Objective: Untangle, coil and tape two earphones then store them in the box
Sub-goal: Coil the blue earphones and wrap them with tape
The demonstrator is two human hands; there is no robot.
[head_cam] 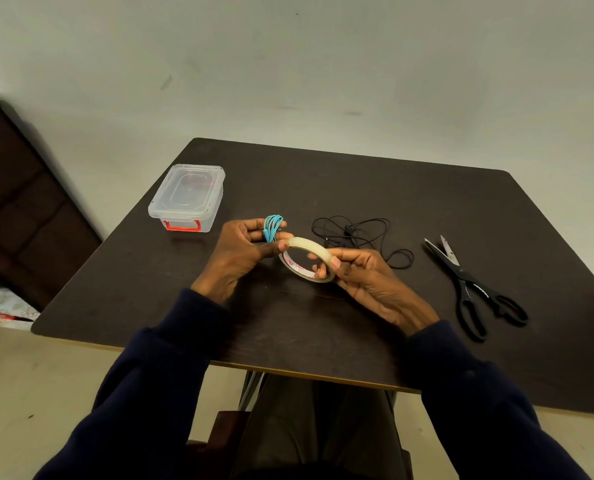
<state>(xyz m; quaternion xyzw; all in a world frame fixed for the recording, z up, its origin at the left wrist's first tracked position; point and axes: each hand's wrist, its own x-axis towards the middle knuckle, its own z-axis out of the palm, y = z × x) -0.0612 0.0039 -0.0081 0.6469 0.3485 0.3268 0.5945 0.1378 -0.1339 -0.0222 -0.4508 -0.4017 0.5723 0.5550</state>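
Table (358, 188) of dark wood takes up most of the view, and everything for the job lies on it or is held above it. At its far left corner stands the clear plastic box (187, 197) with a red latch; its lid is on, and I cannot make out any earphone inside. Black scissors (468, 285) lie open near the right edge, untouched. Between them and the hands sprawls the black earphone (358, 233), a loose tangle of cable flat on the table.

The left hand (243, 251) grips the blue earphone (273, 227), wound into a tight coil that stands up between its curled fingers, while its thumb presses on the rim of the tape roll (306, 245). The right hand (361, 271) pinches the near side of that roll, thumb on top and fingers through the hole.

By my reckoning, the first earphone is untangled and coiled but not yet taped. The person seems to be looking for the tape's end. Taping, cutting, the whole black earphone, and boxing both remain.
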